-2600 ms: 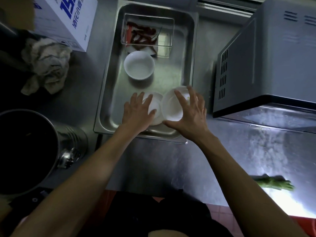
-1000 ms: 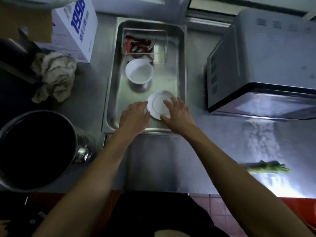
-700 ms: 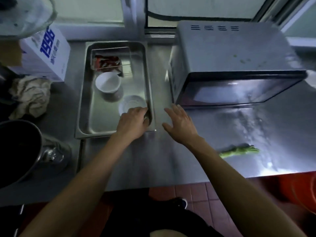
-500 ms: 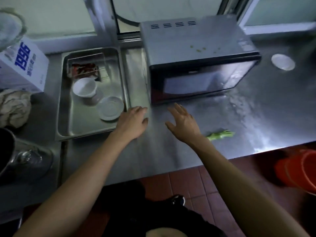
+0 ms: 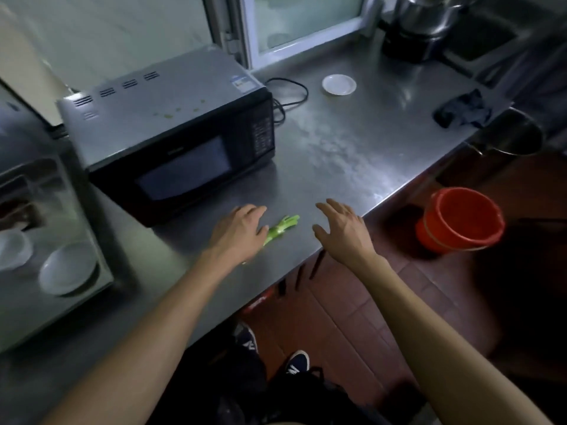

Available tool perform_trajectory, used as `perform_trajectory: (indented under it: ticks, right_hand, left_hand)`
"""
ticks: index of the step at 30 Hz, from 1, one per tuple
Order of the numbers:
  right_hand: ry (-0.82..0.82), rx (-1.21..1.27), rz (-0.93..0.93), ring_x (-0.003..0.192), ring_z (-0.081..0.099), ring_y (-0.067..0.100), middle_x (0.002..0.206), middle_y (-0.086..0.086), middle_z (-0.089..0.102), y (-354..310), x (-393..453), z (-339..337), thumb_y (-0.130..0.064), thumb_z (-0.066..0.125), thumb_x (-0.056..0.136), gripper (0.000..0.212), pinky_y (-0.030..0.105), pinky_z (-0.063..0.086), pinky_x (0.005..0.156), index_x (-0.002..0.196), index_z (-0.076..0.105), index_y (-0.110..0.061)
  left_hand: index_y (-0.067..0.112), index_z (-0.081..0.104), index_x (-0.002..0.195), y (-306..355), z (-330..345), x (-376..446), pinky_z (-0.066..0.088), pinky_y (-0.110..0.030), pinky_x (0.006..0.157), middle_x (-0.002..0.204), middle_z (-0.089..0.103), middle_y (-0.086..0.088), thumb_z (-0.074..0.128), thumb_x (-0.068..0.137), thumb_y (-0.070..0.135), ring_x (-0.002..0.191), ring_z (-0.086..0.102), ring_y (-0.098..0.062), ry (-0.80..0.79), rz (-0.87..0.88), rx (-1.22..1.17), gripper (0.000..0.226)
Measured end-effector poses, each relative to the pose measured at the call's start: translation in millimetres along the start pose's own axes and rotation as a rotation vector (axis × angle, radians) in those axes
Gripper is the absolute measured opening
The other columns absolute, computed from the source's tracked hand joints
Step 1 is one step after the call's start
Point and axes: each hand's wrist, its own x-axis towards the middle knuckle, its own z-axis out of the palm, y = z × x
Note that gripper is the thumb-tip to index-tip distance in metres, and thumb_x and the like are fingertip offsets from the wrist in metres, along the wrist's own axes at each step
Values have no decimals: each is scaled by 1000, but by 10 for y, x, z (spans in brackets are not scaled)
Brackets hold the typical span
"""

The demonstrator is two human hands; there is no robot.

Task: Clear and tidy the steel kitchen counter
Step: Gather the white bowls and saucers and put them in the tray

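A green vegetable scrap (image 5: pixel 280 228) lies on the steel counter (image 5: pixel 352 148) near its front edge. My left hand (image 5: pixel 237 233) hovers over the scrap's left end with fingers spread, holding nothing. To the scrap's right, my right hand (image 5: pixel 342 230) is open above the counter edge. A small white saucer (image 5: pixel 339 84) sits far back near the window. At the left, a steel tray (image 5: pixel 101 271) holds stacked white plates (image 5: pixel 67 268) and a white bowl (image 5: pixel 13 248).
A black microwave (image 5: pixel 171 139) stands behind my hands, its cord (image 5: pixel 291 93) trailing to the right. A dark cloth (image 5: pixel 463 108) and a steel pot (image 5: pixel 509 136) are at the right end. An orange bucket (image 5: pixel 460 219) stands on the red tile floor.
Both hands left the plates in the tray and moved right along the counter to either side of the green scrap. The view swung right, revealing the saucer, cloth and bucket.
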Motion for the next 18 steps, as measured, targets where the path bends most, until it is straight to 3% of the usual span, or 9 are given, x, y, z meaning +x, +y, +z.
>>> perform_trajectory:
  ticks: [5,9,14,18]
  right_hand:
    - [21,-3,139,135,41,29,148,1,46,472,-146,-139,-37,58,93,53,46,38,105,142,47,-24]
    - [41,-7,217,132,46,27,141,-2,52,772,-140,-230,-32,60,88,49,44,40,102,136,53,-24]
    - [39,-60,273,115,54,21,118,-13,57,1103,84,-334,-42,47,82,44,41,46,86,122,59,-31]
    - [63,-75,295,111,55,22,115,-12,57,1283,313,-438,-29,55,83,41,42,48,83,124,59,-28]
  left_hand:
    - [21,47,144,494,180,343,41,-39,100,144,50,1,53,97,36,129,46,-26,-78,115,2,50]
    - [22,44,146,830,356,705,39,-41,107,151,43,1,50,98,38,134,43,-26,-133,190,-24,51]
    - [22,44,147,1060,574,1260,37,-42,110,154,40,-1,51,98,38,137,41,-27,-161,220,-104,52]
    - [23,41,149,1228,696,1668,36,-42,111,156,38,-1,49,98,38,139,39,-26,-205,240,-144,53]
